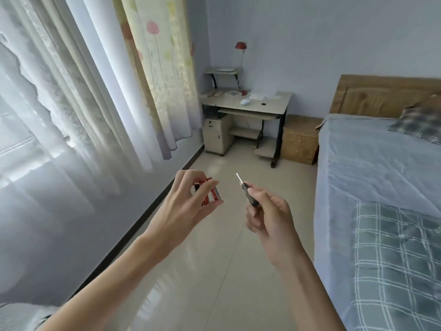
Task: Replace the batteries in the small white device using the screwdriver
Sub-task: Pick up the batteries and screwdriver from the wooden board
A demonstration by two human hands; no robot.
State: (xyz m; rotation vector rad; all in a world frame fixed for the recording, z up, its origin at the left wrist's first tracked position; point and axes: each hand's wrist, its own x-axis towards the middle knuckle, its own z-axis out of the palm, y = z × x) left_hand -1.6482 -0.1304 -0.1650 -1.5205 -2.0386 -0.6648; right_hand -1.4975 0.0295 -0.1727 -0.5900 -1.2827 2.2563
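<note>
At centre frame the left hand [183, 206] pinches red batteries [210, 193] and the right hand [269, 218] grips the screwdriver [248, 195] tip-up, both seemingly carried ready for what looks like the small white device [245, 101] on the desk [274, 108] at upper centre.

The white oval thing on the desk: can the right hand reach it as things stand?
Probably not: the white oval thing lies on the desk, far across the floor, and the right hand grips the screwdriver. The floor between looks free.
</note>
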